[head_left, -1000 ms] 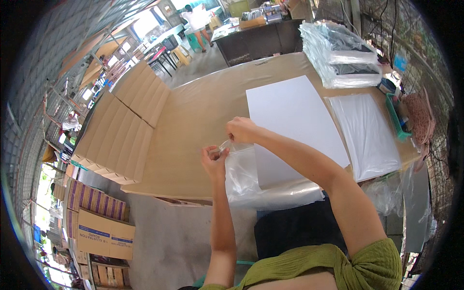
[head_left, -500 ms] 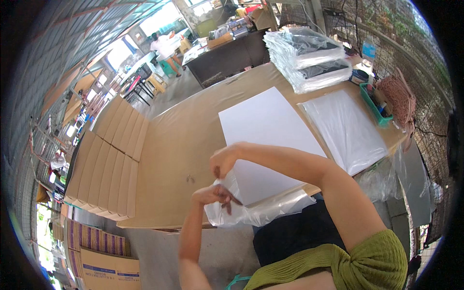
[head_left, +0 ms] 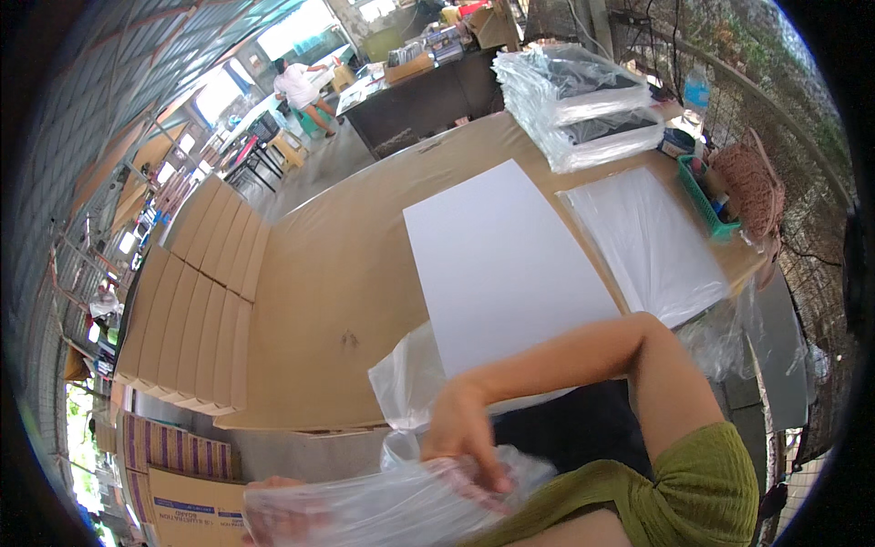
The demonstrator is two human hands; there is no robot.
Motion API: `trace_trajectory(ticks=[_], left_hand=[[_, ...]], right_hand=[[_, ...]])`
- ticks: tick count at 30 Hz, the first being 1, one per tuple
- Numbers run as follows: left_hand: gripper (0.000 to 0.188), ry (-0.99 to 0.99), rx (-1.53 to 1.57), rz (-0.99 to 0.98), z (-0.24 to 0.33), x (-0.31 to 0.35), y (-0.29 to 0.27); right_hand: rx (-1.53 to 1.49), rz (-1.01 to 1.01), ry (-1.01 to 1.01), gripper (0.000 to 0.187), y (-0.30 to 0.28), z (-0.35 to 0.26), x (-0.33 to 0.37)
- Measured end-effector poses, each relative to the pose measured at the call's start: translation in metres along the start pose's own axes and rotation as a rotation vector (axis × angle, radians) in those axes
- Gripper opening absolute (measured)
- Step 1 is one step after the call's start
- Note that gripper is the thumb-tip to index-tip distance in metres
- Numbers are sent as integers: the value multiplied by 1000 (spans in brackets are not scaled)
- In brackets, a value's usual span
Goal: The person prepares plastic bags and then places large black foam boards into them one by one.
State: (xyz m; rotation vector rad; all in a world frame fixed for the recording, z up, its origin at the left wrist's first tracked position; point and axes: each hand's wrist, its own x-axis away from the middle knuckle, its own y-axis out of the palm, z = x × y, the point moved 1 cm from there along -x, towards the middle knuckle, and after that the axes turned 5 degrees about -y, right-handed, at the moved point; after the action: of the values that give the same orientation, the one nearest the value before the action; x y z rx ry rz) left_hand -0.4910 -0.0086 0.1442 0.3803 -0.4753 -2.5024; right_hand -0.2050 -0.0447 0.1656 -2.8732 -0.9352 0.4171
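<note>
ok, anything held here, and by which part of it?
Clear thin plastic film, held between the left hand at its left end and the right hand toward its right end; blur hides exact finger grips.

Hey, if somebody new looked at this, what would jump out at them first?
Probably the bright white sheet on the brown table, mid-picture. Next comes the crumpled clear plastic at the lower edge, with the right hand on it and the left hand blurred behind it. The rows of brown cardboard along the table's left side stand out too.
</note>
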Motion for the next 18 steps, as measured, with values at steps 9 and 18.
trace_trajectory(ticks=[9,18], left_hand=[[31,2,312,229,-104,-67,48],[34,-272,422,9,-166,-83,92]], right_hand=[[-350,1513,-108,39,142,17,73],[-236,1834,-540,26,231,-10,54]])
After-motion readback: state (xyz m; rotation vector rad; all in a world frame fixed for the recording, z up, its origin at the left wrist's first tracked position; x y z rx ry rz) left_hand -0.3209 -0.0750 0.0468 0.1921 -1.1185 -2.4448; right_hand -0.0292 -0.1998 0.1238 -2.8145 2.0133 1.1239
